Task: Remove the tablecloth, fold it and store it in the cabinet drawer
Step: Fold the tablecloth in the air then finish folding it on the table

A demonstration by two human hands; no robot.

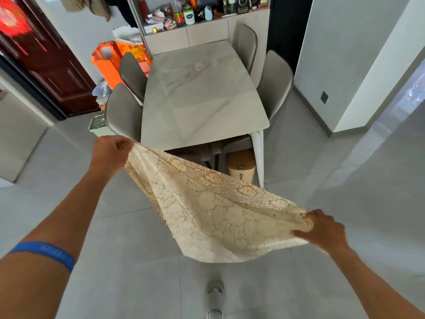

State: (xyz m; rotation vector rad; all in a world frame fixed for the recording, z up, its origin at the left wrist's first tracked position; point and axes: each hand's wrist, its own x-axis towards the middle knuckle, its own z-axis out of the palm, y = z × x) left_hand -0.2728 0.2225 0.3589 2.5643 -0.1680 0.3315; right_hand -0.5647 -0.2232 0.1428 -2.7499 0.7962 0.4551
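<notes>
Wristband (46, 253), blue and smooth, circles the left forearm, which reaches forward and up from the lower left corner. Left hand (110, 152) is closed in a fist on one end of the cloth (216, 210), knuckles up, fabric bunched between thumb and fingers. Cloth is cream lace with a gold floral pattern, thin and semi-transparent at the weave, doubled over into a long band that sags in a curve between the two hands and hangs clear of the floor (138, 284). Floor is matte grey tile with faint grout lines. Behind the left hand stand two grey ribbed shell chairs (124, 111) pushed against the table (202, 100). Table has a pale marble-look top, glossy, rectangular with rounded corners, bare of the cloth, and a white leg at the near right corner. A tan round-topped bin (241, 166) sits under the near end, just beside that leg. Two more grey chairs (273, 81) stand along the right side. At the far end a cabinet (207, 34) carries bottles and jars on its open shelf. Right hand (322, 229) sits lower and nearer than the left, palm down, fingers curled over the other cloth end with the thumb underneath, gripping it; the right forearm extends from the lower right corner.
</notes>
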